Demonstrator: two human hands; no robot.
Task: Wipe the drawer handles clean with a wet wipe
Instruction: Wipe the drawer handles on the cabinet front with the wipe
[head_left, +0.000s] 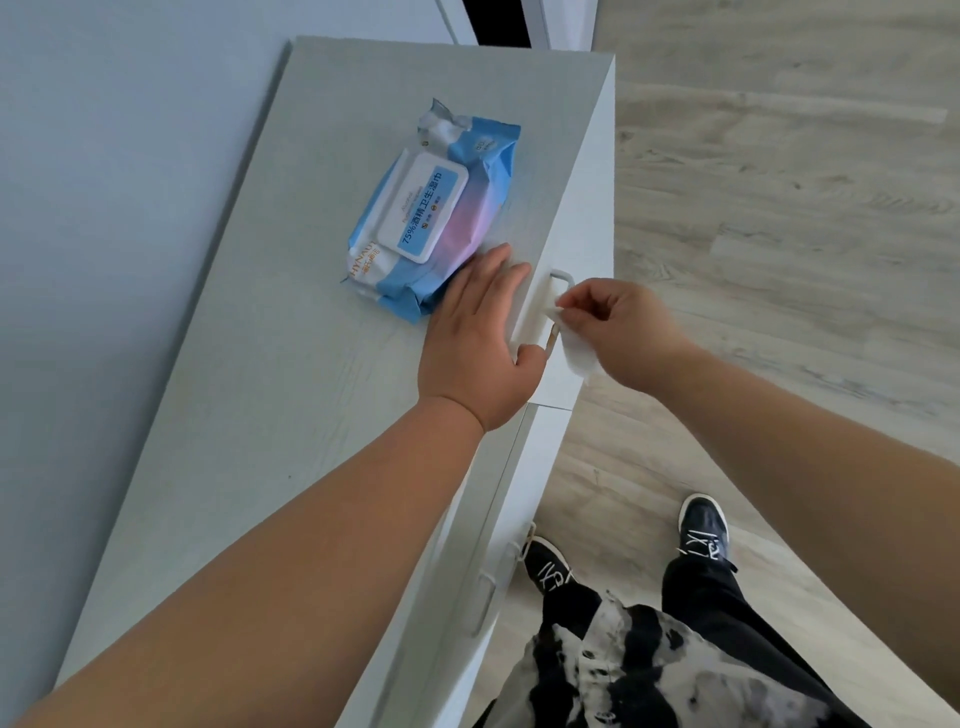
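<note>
Overhead, the head view shows a pale grey drawer unit (291, 291) standing against a light wall, with wood-grain flooring (779, 208) to its right. On the unit's flat top lies a blue and pink pack of wet wipes (431, 213), its white flip lid closed and its label printed with "75%"; the pack sits at an angle near the front edge of the top. The left hand (475, 338) lies flat on the top surface, fingers straight and relaxed, holding nothing; its fingertips lie just beside the near end of the pack, and its thumb reaches over the front edge toward the handle below. The right hand (631, 332) is held in front of the upper drawer front, with thumb and fingers pinching a crumpled white wet wipe (574, 348). The wipe is pressed against the white bar-shaped upper handle (548, 299), which runs along the top of the drawer front; the loose part of the wipe hangs below the fingers. Whether the wipe wraps fully around the bar cannot be told from this angle. Farther down the unit's front, two lower handles (488, 587) of the same pale finish project from the other drawers, well apart from both hands. At the bottom of the view stand two black shoes (701, 525) with white laces.
</note>
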